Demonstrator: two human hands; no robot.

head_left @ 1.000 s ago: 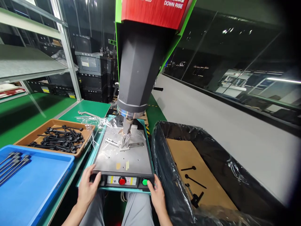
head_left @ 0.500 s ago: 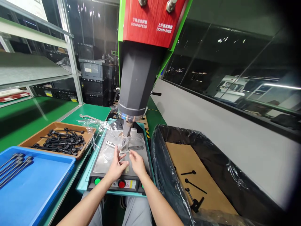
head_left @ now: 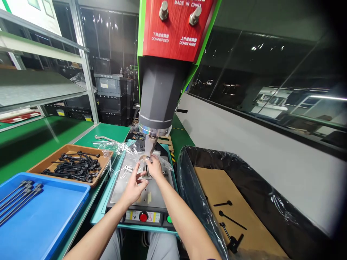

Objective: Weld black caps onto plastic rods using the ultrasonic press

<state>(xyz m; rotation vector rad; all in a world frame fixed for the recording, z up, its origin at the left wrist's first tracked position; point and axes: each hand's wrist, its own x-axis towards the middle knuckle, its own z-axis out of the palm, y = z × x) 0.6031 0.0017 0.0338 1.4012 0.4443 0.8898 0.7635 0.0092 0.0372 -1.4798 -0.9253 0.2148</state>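
My left hand (head_left: 135,187) is over the metal base plate (head_left: 123,189) of the press machine, its fingers apart and holding nothing. Just below the machine's pointed metal horn (head_left: 150,143), my right hand (head_left: 154,168) has its fingers pinched together. A small dark bit shows at those fingertips, but its kind is hidden. A small fixture (head_left: 146,173) sits on the plate between my hands. Clear plastic film (head_left: 119,147) lies crumpled around the fixture and along the plate's left side.
On the left, a brown tray (head_left: 106,169) holds many black rod parts (head_left: 78,166). Nearer, a blue tray (head_left: 51,213) carries several long black rods (head_left: 23,196). A plastic-lined bin (head_left: 189,195) with cardboard and a few black parts stands right. Red (head_left: 143,216) and green (head_left: 169,219) buttons line the base front.
My right hand has moved forward and up to the horn's tip, its fingers now pinched. My left hand stays open near the fixture. The whole view has shifted slightly.
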